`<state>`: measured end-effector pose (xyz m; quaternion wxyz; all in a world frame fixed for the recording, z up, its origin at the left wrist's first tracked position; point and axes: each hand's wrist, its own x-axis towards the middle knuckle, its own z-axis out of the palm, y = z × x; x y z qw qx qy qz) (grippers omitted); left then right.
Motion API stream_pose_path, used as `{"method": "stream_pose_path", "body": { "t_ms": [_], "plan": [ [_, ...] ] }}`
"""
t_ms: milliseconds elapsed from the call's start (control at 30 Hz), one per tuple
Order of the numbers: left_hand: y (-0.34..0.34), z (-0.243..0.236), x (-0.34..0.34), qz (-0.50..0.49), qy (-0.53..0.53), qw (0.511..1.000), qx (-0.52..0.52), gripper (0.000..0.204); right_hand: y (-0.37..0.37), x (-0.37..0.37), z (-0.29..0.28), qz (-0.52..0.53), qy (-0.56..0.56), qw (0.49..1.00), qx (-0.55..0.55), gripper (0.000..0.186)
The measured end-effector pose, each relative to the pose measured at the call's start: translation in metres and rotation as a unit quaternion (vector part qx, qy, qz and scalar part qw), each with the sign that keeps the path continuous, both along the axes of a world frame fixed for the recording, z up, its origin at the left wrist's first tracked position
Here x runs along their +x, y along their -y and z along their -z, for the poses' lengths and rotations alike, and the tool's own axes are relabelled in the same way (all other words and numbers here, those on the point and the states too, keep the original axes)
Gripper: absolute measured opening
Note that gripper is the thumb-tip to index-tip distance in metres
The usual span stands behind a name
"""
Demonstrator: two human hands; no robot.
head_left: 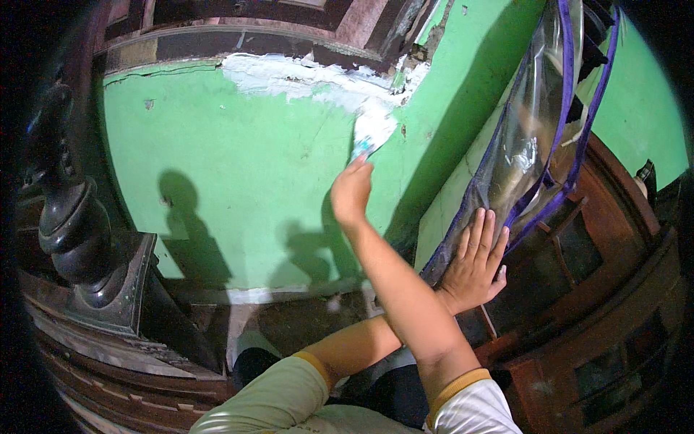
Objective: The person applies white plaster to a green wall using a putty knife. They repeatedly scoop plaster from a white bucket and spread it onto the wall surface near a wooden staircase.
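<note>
My forearms cross, the right one above the left. My right hand (352, 192) is closed around the handle of a putty knife (376, 124), whose wide blade is coated in white paste and touches the green wall (238, 159). Just above the blade, rough white filler (303, 76) runs along the lower edge of a dark wooden frame (217, 40) and around its corner. Over at the right, my left hand (477, 264) lies flat with fingers stretched out against a clear plastic cover (499, 170) with purple edging. What is inside the cover is hard to make out.
A dark turned wooden post (76, 231) on a square base stands at the left. Brown wooden furniture with panes (564, 267) fills the lower right. Shadows fall across the wall, and a pale strip (267, 295) runs along its foot.
</note>
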<state>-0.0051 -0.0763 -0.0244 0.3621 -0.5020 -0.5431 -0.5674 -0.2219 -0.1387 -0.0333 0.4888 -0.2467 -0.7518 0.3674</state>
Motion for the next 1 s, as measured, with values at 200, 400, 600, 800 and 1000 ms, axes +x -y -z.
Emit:
{"method": "stream_pose_path", "body": {
  "t_ms": [200, 400, 600, 800, 1000],
  "plan": [
    [-0.004, -0.001, 0.004, 0.023, -0.016, 1.000, 0.012, 0.086, -0.027, -0.011, 0.014, -0.044, -0.118, 0.988, -0.087, 0.045],
    [0.009, 0.004, -0.008, 0.010, -0.007, 1.000, 0.007, 0.086, -0.010, -0.012, -0.004, -0.091, -0.180, 0.941, -0.270, 0.045],
    [0.010, -0.002, -0.003, 0.022, -0.013, 1.000, 0.018, 0.084, -0.009, -0.020, 0.007, -0.106, -0.078, 0.960, -0.248, 0.046],
    [0.000, 0.001, -0.001, 0.027, -0.004, 0.999, 0.019, 0.084, 0.007, 0.003, 0.000, -0.120, -0.182, 0.916, -0.337, 0.040],
    [-0.002, 0.010, 0.001, 0.029, 0.004, 1.000, 0.004, 0.084, 0.012, 0.039, -0.020, -0.110, -0.165, 0.956, -0.216, 0.034]
  ]
}}
